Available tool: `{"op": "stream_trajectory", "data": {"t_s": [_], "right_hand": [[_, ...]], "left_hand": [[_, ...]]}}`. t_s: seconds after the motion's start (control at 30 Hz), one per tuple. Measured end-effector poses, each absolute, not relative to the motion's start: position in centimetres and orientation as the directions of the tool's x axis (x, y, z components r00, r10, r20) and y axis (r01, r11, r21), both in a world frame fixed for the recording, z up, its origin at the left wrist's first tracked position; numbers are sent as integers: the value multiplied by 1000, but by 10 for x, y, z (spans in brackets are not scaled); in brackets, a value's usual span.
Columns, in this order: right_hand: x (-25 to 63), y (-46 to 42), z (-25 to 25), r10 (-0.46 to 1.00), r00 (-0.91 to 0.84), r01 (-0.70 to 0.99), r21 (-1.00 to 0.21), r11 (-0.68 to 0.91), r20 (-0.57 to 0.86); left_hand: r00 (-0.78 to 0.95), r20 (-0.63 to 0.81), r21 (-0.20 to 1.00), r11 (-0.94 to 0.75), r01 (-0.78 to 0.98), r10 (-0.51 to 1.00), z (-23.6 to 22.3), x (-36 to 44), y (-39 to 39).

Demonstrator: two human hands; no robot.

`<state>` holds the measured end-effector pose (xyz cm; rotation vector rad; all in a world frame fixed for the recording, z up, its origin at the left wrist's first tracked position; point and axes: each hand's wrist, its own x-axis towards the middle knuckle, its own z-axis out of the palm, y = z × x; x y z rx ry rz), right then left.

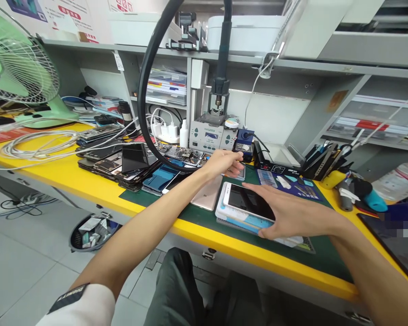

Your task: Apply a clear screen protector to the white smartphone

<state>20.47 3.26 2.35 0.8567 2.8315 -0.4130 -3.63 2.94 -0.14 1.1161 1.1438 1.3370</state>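
White phone with a dark screen (248,199) lies face up on a stack of flat blue-and-white pieces (244,221) near the front of the bench (56,172), and I take it as the centre of my clock. The right hand (289,213) comes in from four o'clock, thumb and fingers spread around the phone's three o'clock end; from my end I cannot tell whether they press on it. The left hand (224,164) is at eleven, fingers curled, and I cannot tell whether they close on anything. Both hands are apart from each other.

At nine o'clock a gold phone (209,195) sits just beside the stack, so I read a narrow margin on that flank. Toward six, a strip of green mat (204,220) runs along the yellow front edge, widening by five. A black hose (143,90) arcs over the bench at ten, its lower end near the left forearm.
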Motion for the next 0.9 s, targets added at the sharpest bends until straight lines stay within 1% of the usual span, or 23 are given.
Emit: {"op": "stream_trajectory", "data": {"t_s": [0.13, 0.47, 0.63, 0.73, 0.8, 0.83, 0.87, 0.9], "right_hand": [[206, 43, 24, 503, -836, 546, -235, 804, -220], [205, 44, 30, 521, -801, 585, -195, 787, -295], [205, 44, 22, 496, -838, 541, -224, 811, -227], [209, 40, 25, 479, -853, 521, -278, 807, -208], [213, 39, 32, 487, -854, 519, -345, 782, -181], [216, 40, 36, 516, -846, 523, -400, 752, -136], [219, 43, 40, 569, -820, 528, -464, 711, -63], [223, 47, 44, 652, -757, 537, -525, 660, 45]], "left_hand": [[-53, 43, 993, -48, -112, 998, -2, -36, 30], [-46, 47, 993, -52, -105, 998, 1, -37, 28], [-54, 37, 996, -41, -82, 998, -1, -34, 28], [-65, 36, 997, -41, -65, 997, -1, -32, 26], [-72, 45, 997, -49, -59, 996, -1, -32, 25], [-78, 52, 997, -57, -58, 996, -1, -32, 24], [-75, 58, 996, -62, -56, 995, -1, -33, 24], [-79, 66, 996, -70, -54, 995, 0, -33, 24]]}}
